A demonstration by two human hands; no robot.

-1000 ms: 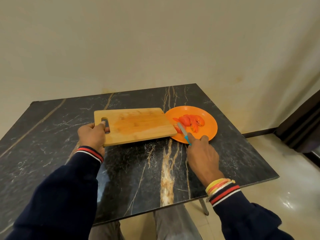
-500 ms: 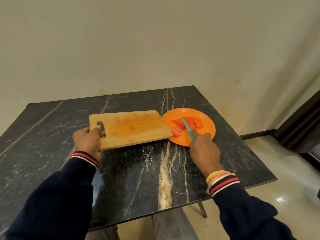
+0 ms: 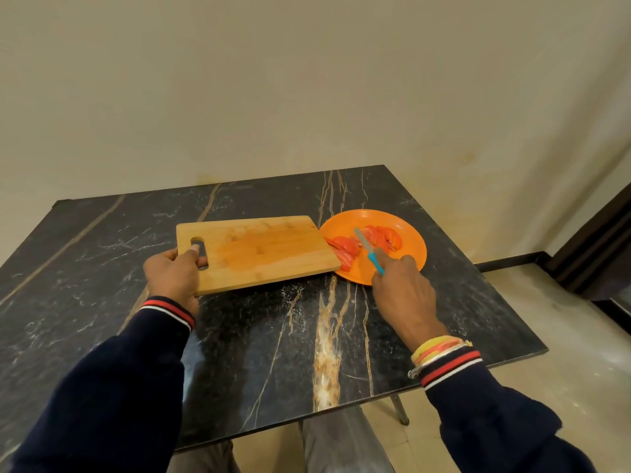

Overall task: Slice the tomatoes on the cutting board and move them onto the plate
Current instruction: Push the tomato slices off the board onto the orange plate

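A bare wooden cutting board point(image 3: 263, 250) lies on the table, its right edge over the rim of the orange plate point(image 3: 409, 240). My left hand point(image 3: 172, 279) grips the board at its handle hole, thumb through the slot. Red tomato slices point(image 3: 348, 249) lie in two clusters on the plate. My right hand point(image 3: 403, 291) holds a small knife point(image 3: 368, 249) with a blue handle, its blade resting among the slices.
The dark marble table point(image 3: 259, 343) has its front edge near my legs and its right edge just past the plate. A plain wall stands behind. Tiled floor and a dark doorway point(image 3: 601, 247) lie to the right.
The knife blade has moved from the plate's left side further in among the slices, which have spread apart. The left hand keeps its hold on the board.
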